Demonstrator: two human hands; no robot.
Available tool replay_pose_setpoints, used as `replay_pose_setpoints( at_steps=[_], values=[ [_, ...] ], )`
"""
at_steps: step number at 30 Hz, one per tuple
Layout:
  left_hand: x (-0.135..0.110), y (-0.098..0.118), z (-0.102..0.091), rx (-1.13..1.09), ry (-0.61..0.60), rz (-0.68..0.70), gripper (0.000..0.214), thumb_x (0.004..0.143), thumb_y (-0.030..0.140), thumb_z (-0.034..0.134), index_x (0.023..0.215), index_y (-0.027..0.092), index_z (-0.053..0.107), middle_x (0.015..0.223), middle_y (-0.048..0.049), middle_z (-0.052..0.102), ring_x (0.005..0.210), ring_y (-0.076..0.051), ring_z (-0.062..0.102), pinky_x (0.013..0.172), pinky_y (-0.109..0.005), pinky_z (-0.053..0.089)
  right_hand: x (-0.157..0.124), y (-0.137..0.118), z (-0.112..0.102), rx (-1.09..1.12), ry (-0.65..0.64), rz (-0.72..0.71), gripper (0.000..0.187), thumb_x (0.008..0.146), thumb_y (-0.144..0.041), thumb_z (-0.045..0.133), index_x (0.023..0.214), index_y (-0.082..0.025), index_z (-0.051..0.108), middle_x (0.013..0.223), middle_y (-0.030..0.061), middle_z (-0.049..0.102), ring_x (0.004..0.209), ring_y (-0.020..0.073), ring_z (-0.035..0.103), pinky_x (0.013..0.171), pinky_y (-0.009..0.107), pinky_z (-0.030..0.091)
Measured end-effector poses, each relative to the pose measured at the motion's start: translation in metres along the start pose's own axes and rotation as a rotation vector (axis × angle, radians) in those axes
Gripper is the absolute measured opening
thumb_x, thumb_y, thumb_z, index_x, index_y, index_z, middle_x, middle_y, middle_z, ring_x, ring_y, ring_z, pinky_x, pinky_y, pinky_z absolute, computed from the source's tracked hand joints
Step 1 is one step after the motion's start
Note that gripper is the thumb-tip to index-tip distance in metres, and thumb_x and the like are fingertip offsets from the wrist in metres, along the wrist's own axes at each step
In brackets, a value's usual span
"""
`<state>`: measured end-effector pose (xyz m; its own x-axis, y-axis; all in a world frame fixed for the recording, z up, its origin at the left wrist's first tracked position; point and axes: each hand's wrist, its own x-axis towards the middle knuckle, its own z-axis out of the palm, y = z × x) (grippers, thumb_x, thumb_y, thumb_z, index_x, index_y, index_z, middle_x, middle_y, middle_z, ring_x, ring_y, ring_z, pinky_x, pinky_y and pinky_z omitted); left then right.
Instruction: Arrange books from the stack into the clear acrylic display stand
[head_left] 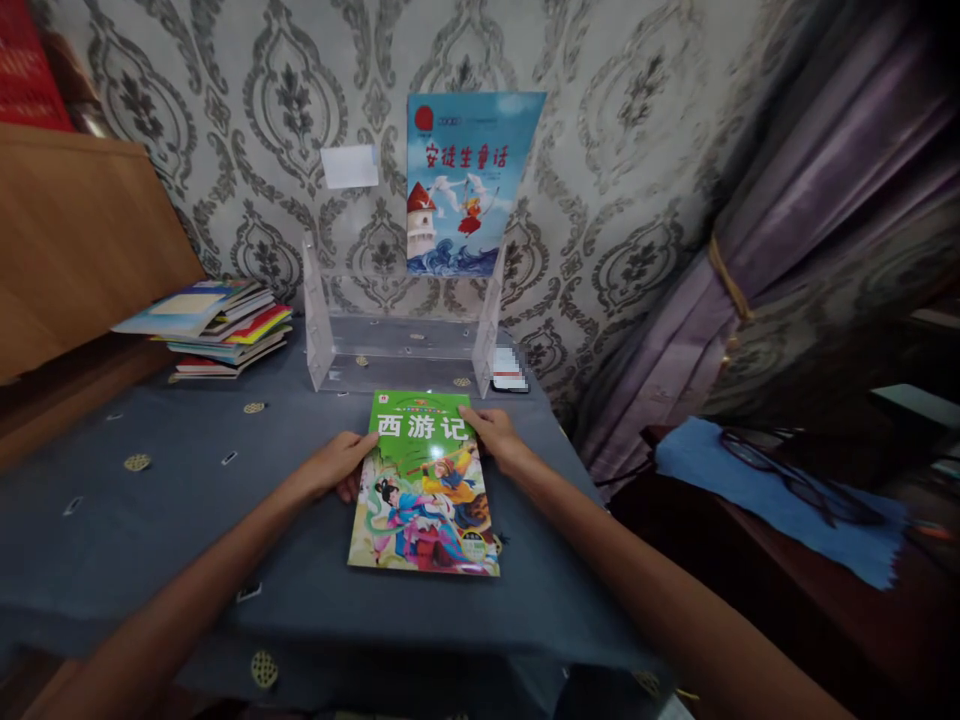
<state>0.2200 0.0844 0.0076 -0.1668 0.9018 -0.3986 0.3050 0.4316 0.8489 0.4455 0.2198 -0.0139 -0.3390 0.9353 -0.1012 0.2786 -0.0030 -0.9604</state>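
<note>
Bench [172, 520]: dark grey-blue cloth, scattered pale-yellow round motifs and small dark tags printed on it, cloth hanging over the near edge. Green book [424, 490] is over the middle of the near half, cover up, top edge at the foot of the clear stand [320, 320]. Can't tell if it rests flat on the cloth. Left hand [341, 465] and right hand [496, 440]: both grips grasping the green book by its upper side edges, thumbs on the cover.

Blue book [476, 180] is upright in the stand's upper right; its support is unclear. White label [350, 166] to its left. Phone [510, 370] just beside the stand's right foot, screen pixelated. Book stack [225, 335] at back left, uneven, near a wooden panel [82, 240].

Room: grey damask wallpaper [637, 150] behind, purple curtain [705, 290] tied back at right. Blue cloth [690, 455] with glasses [806, 490] on dark brown furniture, far right.
</note>
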Motion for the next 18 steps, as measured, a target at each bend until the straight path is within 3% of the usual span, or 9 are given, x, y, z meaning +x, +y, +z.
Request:
replay_pose_setpoints(
  at_steps=[4, 7, 10, 13, 15, 18],
  values=[
    [0.001, 0.0, -0.01, 0.335, 0.06, 0.106, 0.052, 0.082, 0.067, 0.051, 0.061, 0.02, 0.051, 0.046, 0.0017, 0.055, 0.035, -0.013, 0.052, 0.037, -0.022, 0.035, 0.005, 0.0, -0.002, -0.101, 0.015, -0.016, 0.05, 0.078, -0.061, 0.063, 0.052, -0.02, 0.05, 0.041, -0.0033, 0.049, 0.035, 0.0106, 0.045, 0.037, 0.022, 0.033],
    [0.004, -0.001, -0.014, 0.459, 0.163, 0.302, 0.043, 0.09, 0.053, 0.045, 0.062, 0.02, 0.052, 0.05, 0.0011, 0.057, 0.043, -0.013, 0.055, 0.046, -0.023, 0.039, 0.007, -0.003, -0.003, -0.199, 0.02, -0.043, 0.049, 0.081, -0.055, 0.062, 0.048, -0.021, 0.05, 0.036, -0.0041, 0.046, 0.032, 0.0105, 0.042, 0.036, 0.022, 0.03],
    [0.01, -0.001, -0.012, 0.638, 0.306, 0.512, 0.031, 0.093, 0.039, 0.043, 0.076, 0.02, 0.061, 0.068, -0.0017, 0.065, 0.063, -0.017, 0.06, 0.063, -0.027, 0.045, 0.008, -0.006, -0.005, -0.3, 0.029, -0.071, 0.048, 0.084, -0.051, 0.061, 0.047, -0.021, 0.05, 0.035, -0.004, 0.044, 0.033, 0.0118, 0.044, 0.038, 0.023, 0.03],
    [0.021, -0.003, -0.008, 0.758, 0.403, 0.633, 0.023, 0.095, 0.03, 0.043, 0.099, 0.02, 0.064, 0.094, -0.0056, 0.068, 0.085, -0.021, 0.063, 0.077, -0.033, 0.049, 0.006, -0.01, -0.01, -0.397, 0.065, -0.104, 0.043, 0.084, -0.042, 0.063, 0.048, -0.021, 0.052, 0.042, -0.0007, 0.051, 0.046, 0.0156, 0.055, 0.046, 0.023, 0.034],
    [0.03, -0.006, -0.005, 0.775, 0.428, 0.706, 0.024, 0.095, 0.027, 0.044, 0.109, 0.02, 0.063, 0.107, -0.0075, 0.067, 0.097, -0.023, 0.063, 0.087, -0.036, 0.051, 0.001, -0.013, -0.014, -0.537, 0.133, -0.146, 0.034, 0.084, -0.037, 0.063, 0.055, -0.02, 0.058, 0.054, 0.0035, 0.062, 0.061, 0.0195, 0.063, 0.053, 0.025, 0.037],
    [0.04, -0.012, 0.0, 0.769, 0.425, 0.78, 0.027, 0.096, 0.024, 0.045, 0.117, 0.02, 0.061, 0.116, -0.0091, 0.065, 0.109, -0.023, 0.062, 0.097, -0.04, 0.05, -0.011, -0.019, -0.012, -0.8, 0.212, -0.253, 0.021, 0.091, -0.031, 0.055, 0.083, -0.019, 0.07, 0.079, 0.0083, 0.074, 0.077, 0.0236, 0.069, 0.064, 0.028, 0.044]
  ],
)
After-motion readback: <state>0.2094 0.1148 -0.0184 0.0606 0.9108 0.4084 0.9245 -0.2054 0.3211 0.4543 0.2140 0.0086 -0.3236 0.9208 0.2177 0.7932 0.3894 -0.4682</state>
